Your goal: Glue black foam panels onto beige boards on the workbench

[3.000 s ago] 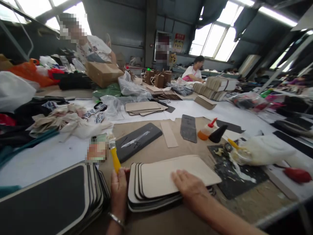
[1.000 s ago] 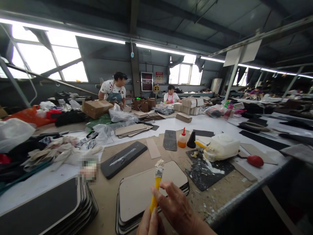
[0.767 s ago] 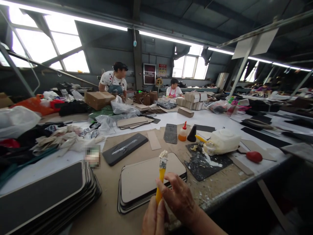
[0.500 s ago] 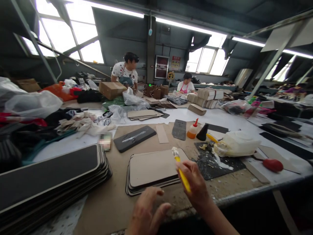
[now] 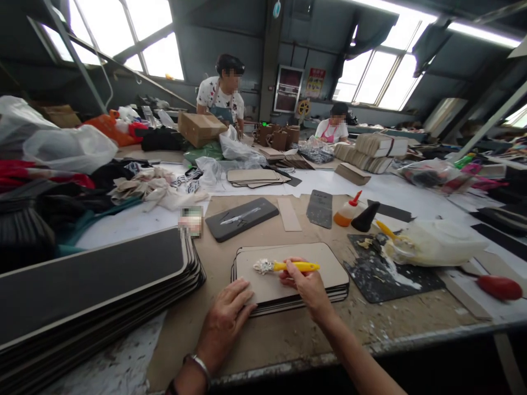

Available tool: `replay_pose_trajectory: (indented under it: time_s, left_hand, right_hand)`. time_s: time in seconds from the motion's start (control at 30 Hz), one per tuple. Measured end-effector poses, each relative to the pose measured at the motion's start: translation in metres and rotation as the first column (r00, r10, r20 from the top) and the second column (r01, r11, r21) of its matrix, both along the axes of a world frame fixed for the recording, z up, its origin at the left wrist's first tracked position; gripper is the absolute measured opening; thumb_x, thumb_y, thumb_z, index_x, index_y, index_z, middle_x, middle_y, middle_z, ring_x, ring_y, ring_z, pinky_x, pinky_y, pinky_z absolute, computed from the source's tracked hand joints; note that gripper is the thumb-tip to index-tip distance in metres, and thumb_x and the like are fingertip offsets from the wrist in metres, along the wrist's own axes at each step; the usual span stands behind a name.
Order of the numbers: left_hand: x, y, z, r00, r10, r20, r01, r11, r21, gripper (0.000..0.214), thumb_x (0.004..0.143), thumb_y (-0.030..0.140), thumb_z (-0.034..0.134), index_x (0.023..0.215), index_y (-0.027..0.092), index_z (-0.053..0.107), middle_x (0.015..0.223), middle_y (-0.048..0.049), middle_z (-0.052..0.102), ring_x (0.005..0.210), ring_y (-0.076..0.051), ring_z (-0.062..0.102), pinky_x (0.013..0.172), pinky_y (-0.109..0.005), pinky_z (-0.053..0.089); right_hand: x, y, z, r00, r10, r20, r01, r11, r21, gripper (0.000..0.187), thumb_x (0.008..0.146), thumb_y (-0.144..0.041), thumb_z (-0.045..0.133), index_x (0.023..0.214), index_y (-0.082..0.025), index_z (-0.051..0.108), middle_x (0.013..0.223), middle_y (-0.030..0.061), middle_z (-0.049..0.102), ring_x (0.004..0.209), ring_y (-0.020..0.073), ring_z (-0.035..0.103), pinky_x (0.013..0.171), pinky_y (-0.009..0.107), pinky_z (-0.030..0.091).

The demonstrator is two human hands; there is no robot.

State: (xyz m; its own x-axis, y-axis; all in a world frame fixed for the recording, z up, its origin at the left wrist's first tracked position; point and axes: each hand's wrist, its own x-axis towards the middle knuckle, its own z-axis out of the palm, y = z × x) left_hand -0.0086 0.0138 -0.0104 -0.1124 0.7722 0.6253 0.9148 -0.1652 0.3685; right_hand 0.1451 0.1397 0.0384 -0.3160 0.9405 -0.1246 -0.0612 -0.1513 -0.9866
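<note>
My right hand [image 5: 307, 288] is closed round a yellow-handled glue brush [image 5: 284, 266]. The brush lies level, its white bristles pointing left and touching the top board of a stack of rounded beige boards [image 5: 329, 263]. My left hand [image 5: 224, 321] rests flat and open on the near left corner of that stack; a metal bracelet is on its wrist. A larger stack of dark boards with pale edges [image 5: 94, 288] lies to the left of my left hand.
A glue-smeared dark mat [image 5: 391, 271] with a white glue tub [image 5: 436, 241] lies right of the stack. Behind stand an orange glue bottle [image 5: 347, 211], a black cone [image 5: 365, 218] and a black slab [image 5: 242, 218]. Fabric scraps and bags pile at left. Two people work at the far tables.
The brush went from upright before me down to level on the top board, bristles left. My left hand let go of the brush and settled flat on the stack's corner. The camera tipped downward.
</note>
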Motion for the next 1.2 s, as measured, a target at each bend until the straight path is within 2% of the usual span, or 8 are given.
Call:
replay_pose_trajectory:
  time_s: [0.2, 0.33, 0.53, 0.67, 0.73, 0.87, 0.97, 1.2]
  left_hand:
    - [-0.003, 0.001, -0.003, 1.0, -0.013, 0.011, 0.013, 0.999, 0.031, 0.02, 0.085, 0.03, 0.05, 0.095, 0.02, 0.063, 0.102, -0.008, 0.067, 0.1, -0.022, 0.061, 0.082, -0.038, 0.055]
    - [-0.004, 0.003, -0.006, 1.0, -0.024, -0.02, 0.025, 0.997, 0.073, 0.02, 0.085, 0.03, 0.049, 0.095, 0.02, 0.063, 0.1, -0.0077, 0.067, 0.098, -0.022, 0.062, 0.08, -0.037, 0.056]
    - [-0.007, 0.004, -0.007, 0.998, -0.008, -0.063, 0.016, 0.991, 0.13, 0.023, 0.087, 0.032, 0.045, 0.097, 0.018, 0.06, 0.097, -0.0084, 0.068, 0.091, -0.02, 0.065, 0.073, -0.033, 0.058]
    - [-0.006, 0.004, -0.007, 0.999, 0.009, -0.044, -0.003, 0.992, 0.129, 0.024, 0.087, 0.034, 0.044, 0.097, 0.017, 0.058, 0.098, -0.0087, 0.068, 0.089, -0.02, 0.065, 0.072, -0.032, 0.057]
    - [-0.005, 0.004, -0.008, 0.999, 0.004, -0.034, 0.001, 0.991, 0.137, 0.022, 0.087, 0.033, 0.045, 0.095, 0.018, 0.058, 0.097, -0.008, 0.068, 0.09, -0.02, 0.065, 0.073, -0.032, 0.057]
    - [-0.005, 0.004, -0.01, 1.0, -0.005, -0.016, 0.007, 0.992, 0.127, 0.02, 0.085, 0.034, 0.048, 0.094, 0.019, 0.059, 0.097, -0.0073, 0.068, 0.091, -0.02, 0.065, 0.076, -0.031, 0.056]
    - [-0.006, 0.004, -0.012, 1.0, -0.001, -0.014, 0.003, 0.992, 0.128, 0.021, 0.085, 0.036, 0.048, 0.094, 0.02, 0.06, 0.097, -0.0071, 0.068, 0.09, -0.02, 0.065, 0.075, -0.032, 0.056]
    - [-0.006, 0.004, -0.012, 1.0, -0.015, -0.014, 0.017, 0.99, 0.137, 0.02, 0.084, 0.034, 0.05, 0.092, 0.019, 0.06, 0.097, -0.0079, 0.068, 0.09, -0.021, 0.065, 0.074, -0.033, 0.056]
  right_hand:
    - [0.079, 0.04, 0.0, 0.885, -0.329, 0.33, 0.164, 0.882, 0.441, 0.041, 0.07, -0.051, 0.06, 0.089, -0.015, 0.061, 0.084, 0.0078, 0.064, 0.065, 0.0186, 0.064, 0.066, 0.036, 0.056]
    - [0.096, 0.028, 0.009, 0.718, -0.488, 0.497, -0.118, 0.618, 0.778, 0.024, 0.083, -0.035, 0.048, 0.09, -0.017, 0.062, 0.089, 0.0095, 0.063, 0.08, 0.0207, 0.062, 0.077, 0.037, 0.052]
    - [0.032, -0.053, 0.008, 0.726, -0.294, 0.622, -0.527, 0.346, 0.777, 0.03, 0.083, -0.011, 0.041, 0.108, -0.013, 0.057, 0.089, 0.0118, 0.061, 0.084, 0.0201, 0.059, 0.074, 0.03, 0.052]
    - [0.035, -0.069, 0.012, 0.786, -0.034, 0.618, -0.536, 0.461, 0.707, 0.033, 0.084, -0.011, 0.042, 0.114, -0.017, 0.054, 0.091, 0.0082, 0.059, 0.082, 0.0152, 0.059, 0.073, 0.025, 0.052]
    - [0.057, -0.055, 0.011, 0.813, -0.074, 0.578, -0.451, 0.55, 0.703, 0.03, 0.085, -0.014, 0.042, 0.111, -0.02, 0.057, 0.091, 0.007, 0.06, 0.083, 0.0144, 0.06, 0.074, 0.025, 0.052]
    - [0.104, -0.019, 0.01, 0.834, -0.33, 0.443, -0.067, 0.736, 0.674, 0.021, 0.08, -0.031, 0.055, 0.095, -0.019, 0.065, 0.091, 0.0081, 0.063, 0.084, 0.0199, 0.063, 0.079, 0.034, 0.053]
    - [0.116, -0.01, 0.02, 0.885, -0.377, 0.271, 0.269, 0.892, 0.362, 0.035, 0.07, -0.045, 0.065, 0.09, -0.016, 0.064, 0.082, 0.0077, 0.068, 0.073, 0.0213, 0.066, 0.071, 0.036, 0.056]
    - [0.1, -0.012, 0.023, 0.927, -0.37, -0.058, 0.363, 0.926, -0.104, 0.039, 0.058, -0.038, 0.077, 0.084, -0.014, 0.063, 0.072, 0.0053, 0.07, 0.063, 0.0174, 0.066, 0.059, 0.028, 0.058]
